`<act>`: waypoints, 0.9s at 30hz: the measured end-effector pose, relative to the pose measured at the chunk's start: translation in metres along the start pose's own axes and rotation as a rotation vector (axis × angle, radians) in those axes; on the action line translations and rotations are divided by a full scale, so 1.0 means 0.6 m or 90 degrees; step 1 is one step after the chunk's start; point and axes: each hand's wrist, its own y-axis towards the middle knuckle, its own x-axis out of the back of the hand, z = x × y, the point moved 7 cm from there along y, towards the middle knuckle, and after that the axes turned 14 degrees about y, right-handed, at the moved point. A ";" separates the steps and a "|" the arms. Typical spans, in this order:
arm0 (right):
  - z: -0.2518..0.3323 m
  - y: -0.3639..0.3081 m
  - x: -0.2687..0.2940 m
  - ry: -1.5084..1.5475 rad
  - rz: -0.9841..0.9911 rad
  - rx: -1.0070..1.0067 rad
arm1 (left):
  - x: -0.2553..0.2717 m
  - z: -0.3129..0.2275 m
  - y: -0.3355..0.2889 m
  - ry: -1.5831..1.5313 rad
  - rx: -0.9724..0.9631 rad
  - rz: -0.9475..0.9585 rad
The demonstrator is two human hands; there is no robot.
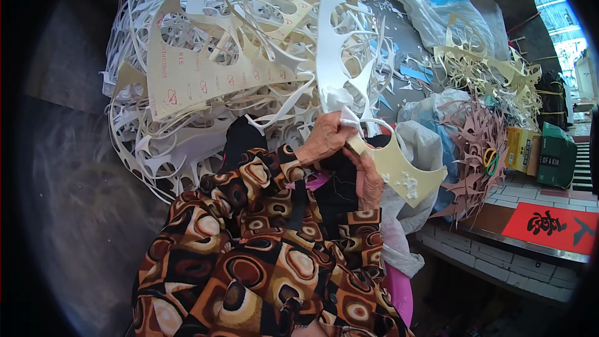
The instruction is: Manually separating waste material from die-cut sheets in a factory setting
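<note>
My left hand [324, 139] is closed on the edge of a white die-cut offcut sheet [331, 37], which stretches up and away over the pile. Just right of it, my right hand [369, 181] is closed on a cream offcut piece [402, 167] with curved cut-outs. White torn fluff clings to the cream piece's lower corner. At the fingertips the white and cream material meet, and I cannot tell whether they are one layered sheet. Patterned sleeves cover both forearms.
A big tangled heap of white offcuts [187, 137] lies ahead, topped by a cream printed sheet [212, 81]. To the right are brown spiky offcuts [465, 162], scissors [490, 162], a green box [555, 156], clear plastic bags [462, 22] and red paper [549, 228].
</note>
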 end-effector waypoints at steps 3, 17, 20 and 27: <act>-0.003 0.006 -0.001 0.024 0.009 0.012 | 0.011 -0.010 0.003 0.035 -0.087 0.034; -0.008 -0.017 0.016 -0.146 -0.083 -0.029 | -0.033 0.041 0.003 0.097 -0.051 0.151; -0.020 -0.014 0.016 -0.152 -0.075 -0.029 | -0.016 0.057 -0.010 0.068 0.040 0.166; 0.005 0.015 -0.008 -0.045 -0.020 0.053 | -0.009 -0.009 0.027 0.120 -0.290 0.162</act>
